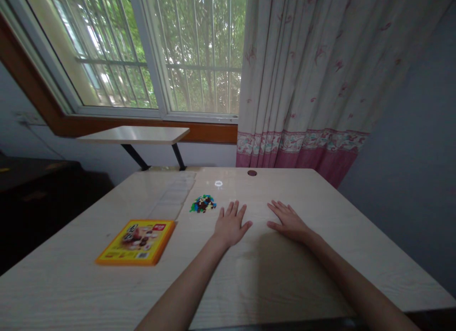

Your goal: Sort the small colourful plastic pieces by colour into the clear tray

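Note:
My left hand (231,224) lies flat, palm down, on the pale wooden table (320,255) with its fingers spread and nothing in it. My right hand (288,221) rests flat beside it, a short gap to the right, fingers stretched out and empty too. Just beyond and left of my left hand sits a small pile of little coloured pieces (203,203), blue, green, brown and white. An orange flat box (136,241) with a printed picture lies further left, near the front. Clear plastic bags or sheets (173,196) lie in a row behind the box.
A small round dark hole or cap (251,173) sits near the table's far edge. A narrow shelf on black brackets (133,135) hangs under the window. A flowered curtain (313,84) hangs at the back right. Dark furniture (42,203) stands to the left.

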`<state>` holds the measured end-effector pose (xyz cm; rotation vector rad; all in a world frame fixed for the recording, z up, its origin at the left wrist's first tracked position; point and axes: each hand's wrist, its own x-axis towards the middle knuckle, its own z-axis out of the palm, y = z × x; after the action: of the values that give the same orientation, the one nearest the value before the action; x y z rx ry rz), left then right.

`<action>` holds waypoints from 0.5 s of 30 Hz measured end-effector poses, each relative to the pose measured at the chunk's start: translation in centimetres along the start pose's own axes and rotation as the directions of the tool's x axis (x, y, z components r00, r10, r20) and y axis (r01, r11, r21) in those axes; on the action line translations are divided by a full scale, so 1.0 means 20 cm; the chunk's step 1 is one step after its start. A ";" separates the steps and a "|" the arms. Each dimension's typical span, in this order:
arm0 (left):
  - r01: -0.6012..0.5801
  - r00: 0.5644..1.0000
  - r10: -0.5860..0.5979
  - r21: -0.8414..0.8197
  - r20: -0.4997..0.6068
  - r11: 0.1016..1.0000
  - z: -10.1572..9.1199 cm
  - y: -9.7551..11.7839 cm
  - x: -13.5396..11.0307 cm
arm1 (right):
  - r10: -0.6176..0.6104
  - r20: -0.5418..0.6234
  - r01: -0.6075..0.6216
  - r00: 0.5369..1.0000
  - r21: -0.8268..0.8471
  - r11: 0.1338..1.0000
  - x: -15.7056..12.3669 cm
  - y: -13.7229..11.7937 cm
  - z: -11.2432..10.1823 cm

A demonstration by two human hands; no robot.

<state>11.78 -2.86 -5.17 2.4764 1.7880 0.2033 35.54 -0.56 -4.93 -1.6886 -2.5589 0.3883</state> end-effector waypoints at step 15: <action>-0.004 1.000 0.004 0.002 -0.017 1.000 0.00 -0.01 0.00 | 0.006 0.000 -0.006 1.000 -0.001 1.000 0.00 0.01 0.01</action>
<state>11.71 -2.75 -5.28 2.4869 1.7912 0.2234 35.58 -0.46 -5.08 -1.6978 -2.5550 0.3873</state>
